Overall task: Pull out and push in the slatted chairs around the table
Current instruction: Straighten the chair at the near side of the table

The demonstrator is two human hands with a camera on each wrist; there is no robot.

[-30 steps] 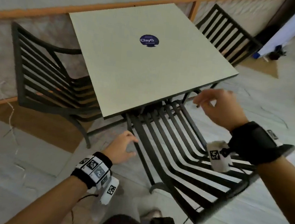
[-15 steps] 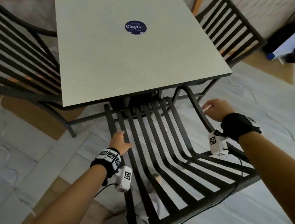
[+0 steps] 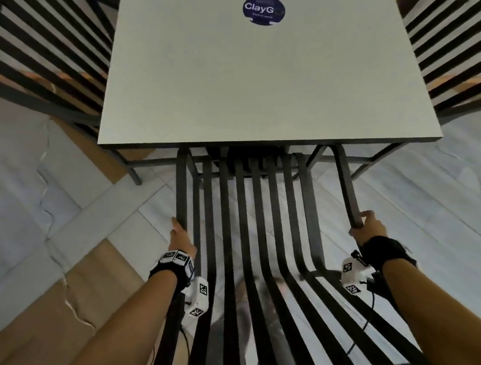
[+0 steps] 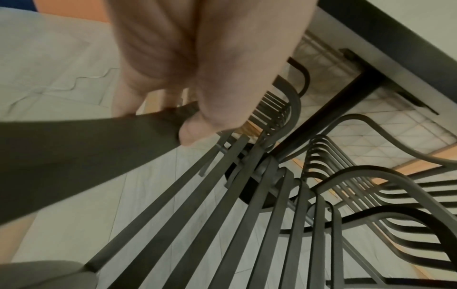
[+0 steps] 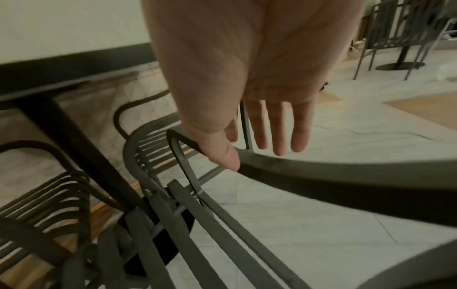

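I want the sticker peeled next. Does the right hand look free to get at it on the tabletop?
Probably yes: the right hand only rests on the chair arm, and the tabletop around the sticker is bare, though it lies far across.

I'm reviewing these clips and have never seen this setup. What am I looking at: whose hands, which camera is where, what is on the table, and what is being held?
No robot here: a person works with bare hands and wears three cameras. The big picture comes from a head camera looking down. The other two come from cameras strapped to the wrists, looking along each palm.

In front stands a square pale table. The only thing on it is a round dark sticker reading "ClayG". Three dark slatted chairs surround it. The near chair has its seat front tucked under the table edge.

The left hand grips the chair's left armrest. The right hand is on the right armrest: the thumb presses it, the fingers stretched along its far side, not clearly wrapped round it.

Other chairs stand in the background.
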